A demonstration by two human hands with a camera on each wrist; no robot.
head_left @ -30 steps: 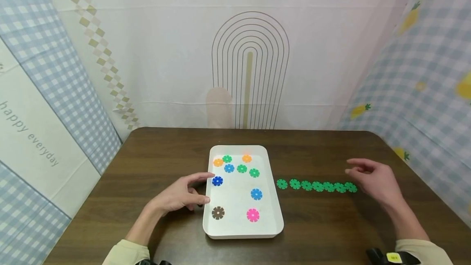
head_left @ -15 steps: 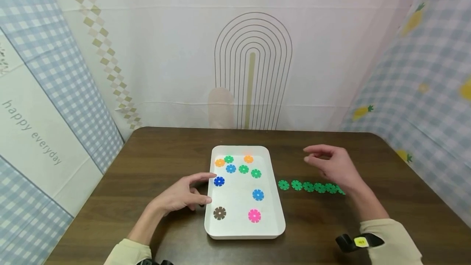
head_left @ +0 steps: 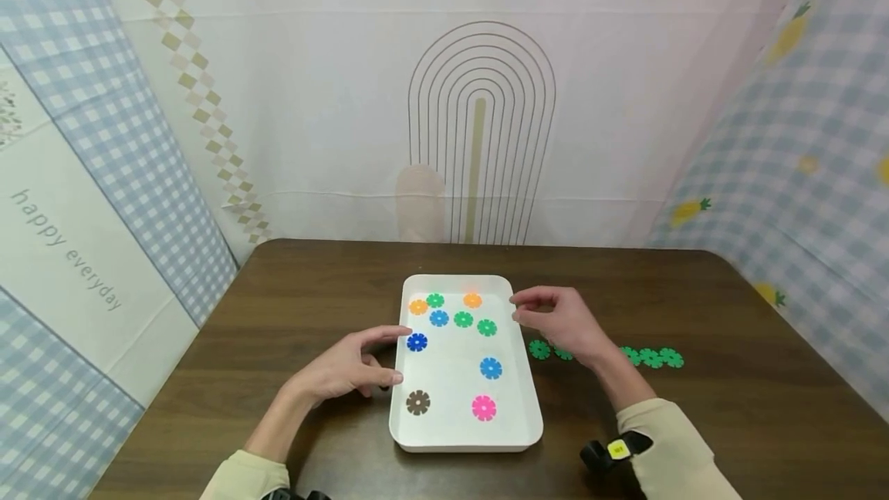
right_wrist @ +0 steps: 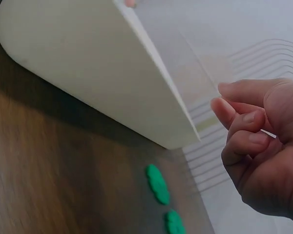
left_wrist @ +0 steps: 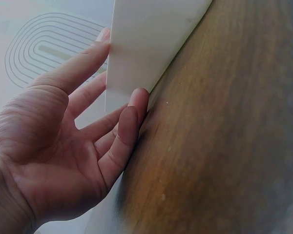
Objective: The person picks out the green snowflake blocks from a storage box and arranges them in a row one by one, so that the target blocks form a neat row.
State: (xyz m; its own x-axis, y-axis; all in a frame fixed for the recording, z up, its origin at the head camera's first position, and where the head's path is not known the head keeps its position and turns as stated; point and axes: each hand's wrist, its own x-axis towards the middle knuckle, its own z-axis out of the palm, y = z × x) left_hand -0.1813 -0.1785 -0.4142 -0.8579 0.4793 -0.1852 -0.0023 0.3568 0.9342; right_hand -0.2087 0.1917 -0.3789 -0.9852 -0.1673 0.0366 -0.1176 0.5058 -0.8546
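A white tray [head_left: 447, 427] holds several flower-shaped discs: green discs [head_left: 463, 319], orange ones, light blue ones, a dark blue disc [head_left: 417, 342], a brown disc [head_left: 418, 403] and a pink disc [head_left: 484, 408]. My left hand [head_left: 333, 369] rests at the tray's left side, thumb and forefinger spread on the rim, other fingers loosely bent by the outer wall. At the tray's upper right rim is my right hand [head_left: 562, 324]. In the right wrist view its thumb and forefinger tips lie close, with nothing visible between them; the other fingers are loosely curled.
A row of green discs [head_left: 651, 358] lies on the brown wooden table [head_left: 312, 276], right of the tray; my right forearm hides its middle. Behind the table hangs a patterned cloth [head_left: 333, 122], with checked cloth on both sides.
My right hand has moved left, from the far end of the green row to the tray's right rim. The left hand stays at the tray. The view shifts slightly.
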